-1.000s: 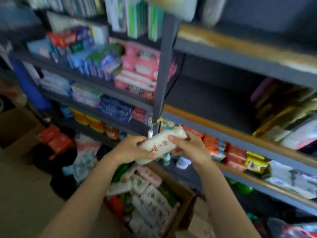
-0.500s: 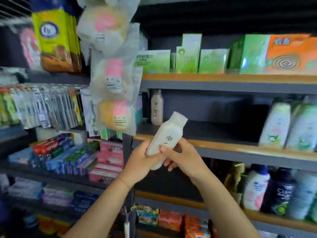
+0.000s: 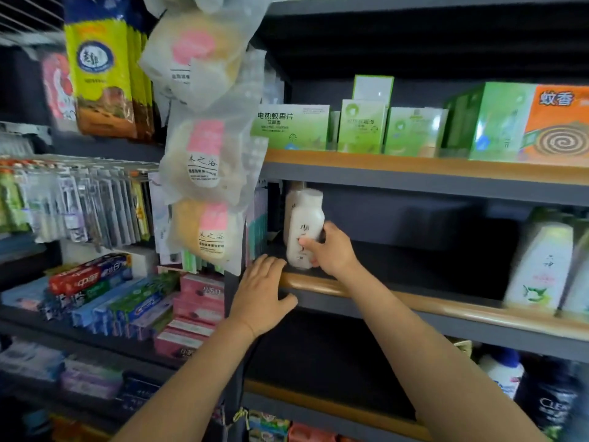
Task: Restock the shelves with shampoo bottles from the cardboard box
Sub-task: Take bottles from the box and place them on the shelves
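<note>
Fingers of right hand (image 3: 331,250) curled round white bottle (image 3: 304,228), upright at far-left end of middle shelf (image 3: 382,295); second bottle (image 3: 291,202) just behind; left hand (image 3: 263,290) flat, fingers straight, resting on shelf's near edge.

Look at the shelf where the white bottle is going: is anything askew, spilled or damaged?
Nothing stands out. The right hand holds the white bottle upright at the shelf's left end, in front of another similar bottle. The left hand rests on the shelf edge. No spill or damage shows.
</note>
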The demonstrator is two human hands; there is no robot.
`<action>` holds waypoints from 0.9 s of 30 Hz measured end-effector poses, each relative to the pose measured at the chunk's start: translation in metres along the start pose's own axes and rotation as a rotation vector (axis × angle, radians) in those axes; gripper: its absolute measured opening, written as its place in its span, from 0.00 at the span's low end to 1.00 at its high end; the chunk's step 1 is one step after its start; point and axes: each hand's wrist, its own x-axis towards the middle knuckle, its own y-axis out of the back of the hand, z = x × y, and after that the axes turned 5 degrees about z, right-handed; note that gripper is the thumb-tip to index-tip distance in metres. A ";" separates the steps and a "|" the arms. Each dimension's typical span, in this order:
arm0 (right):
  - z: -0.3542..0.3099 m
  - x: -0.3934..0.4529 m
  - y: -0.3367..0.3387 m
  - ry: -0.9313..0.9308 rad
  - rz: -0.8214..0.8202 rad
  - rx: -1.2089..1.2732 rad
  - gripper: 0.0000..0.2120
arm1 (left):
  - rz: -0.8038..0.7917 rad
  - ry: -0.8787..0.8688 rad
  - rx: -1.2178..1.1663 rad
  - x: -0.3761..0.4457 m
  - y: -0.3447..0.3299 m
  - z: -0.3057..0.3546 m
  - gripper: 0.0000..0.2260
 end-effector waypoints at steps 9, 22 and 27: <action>0.005 0.077 -0.035 -0.126 -0.015 -0.141 0.20 | 0.054 -0.007 -0.086 -0.001 -0.008 -0.004 0.38; 0.011 0.092 -0.045 -0.117 0.043 -0.200 0.26 | 0.042 0.008 -0.093 0.002 -0.013 -0.008 0.35; -0.007 0.052 -0.029 -0.104 0.109 -0.165 0.37 | 0.038 -0.017 -0.126 0.001 -0.011 -0.013 0.33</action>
